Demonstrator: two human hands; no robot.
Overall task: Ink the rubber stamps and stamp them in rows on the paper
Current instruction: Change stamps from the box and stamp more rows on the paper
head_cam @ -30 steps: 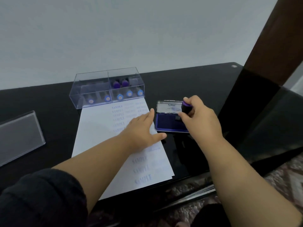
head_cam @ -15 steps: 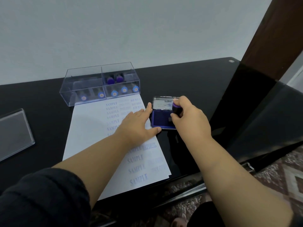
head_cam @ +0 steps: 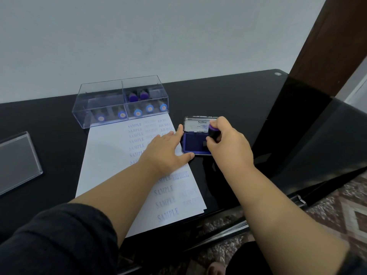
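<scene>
Roughly halfway by the looks: SAMPLE column done down the paper (head_cam: 107, 155), second and third columns patchy, left side bare. Right hand (head_cam: 228, 144) gripping purple stamp (head_cam: 213, 132) on ink pad (head_cam: 195, 145); left hand (head_cam: 164, 153) flat, open on the sheet. More stamps waiting in clear box (head_cam: 121, 102) on tabletop (head_cam: 228, 96).

Bare black table (head_cam: 228, 92) upper centre and right of ink pad (head_cam: 195, 144): free. Clear stamp box (head_cam: 121, 101) blocks paper's (head_cam: 105, 155) far edge; clear lid (head_cam: 16, 159) occupies left edge; left hand (head_cam: 165, 150) covers mid-paper.
</scene>
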